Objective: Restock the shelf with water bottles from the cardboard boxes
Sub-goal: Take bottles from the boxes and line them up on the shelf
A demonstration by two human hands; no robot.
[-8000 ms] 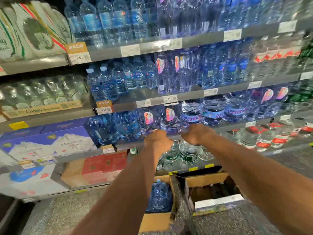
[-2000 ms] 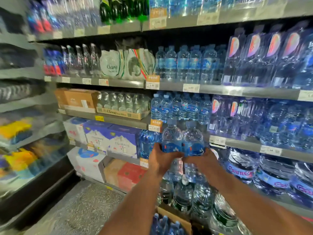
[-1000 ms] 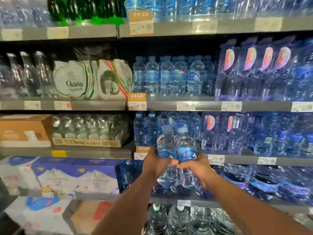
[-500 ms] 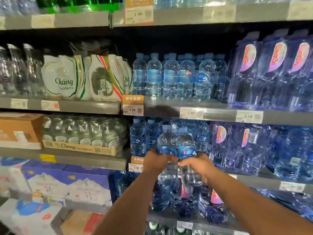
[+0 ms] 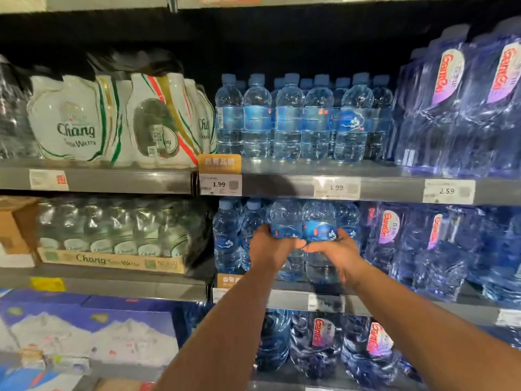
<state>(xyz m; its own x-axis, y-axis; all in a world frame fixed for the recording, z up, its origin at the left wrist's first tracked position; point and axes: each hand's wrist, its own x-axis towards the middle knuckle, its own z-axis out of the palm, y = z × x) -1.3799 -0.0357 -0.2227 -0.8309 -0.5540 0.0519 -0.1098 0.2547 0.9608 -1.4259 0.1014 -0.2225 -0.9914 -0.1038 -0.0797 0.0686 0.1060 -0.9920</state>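
Both hands hold two small clear water bottles with blue labels side by side at the front of the middle shelf [image 5: 296, 299]. My left hand [image 5: 270, 251] grips the left bottle [image 5: 284, 218] and my right hand [image 5: 337, 253] grips the right bottle [image 5: 318, 221]. The bottle tops are level with the underside of the shelf above. Matching small bottles [image 5: 228, 238] stand just left of them on the same shelf. The cardboard boxes on the floor are out of view.
A row of the same small bottles [image 5: 287, 119] fills the upper shelf [image 5: 282, 184]. Shrink-wrapped large blue bottle packs [image 5: 439, 244] stand to the right. Chang soda water packs [image 5: 112, 235] and a cardboard box [image 5: 14, 227] sit on the left. Blue cartons [image 5: 84, 331] lie below.
My hands have carried the two bottles up and forward into the middle shelf opening. The camera has tilted up and moved closer to the shelves.
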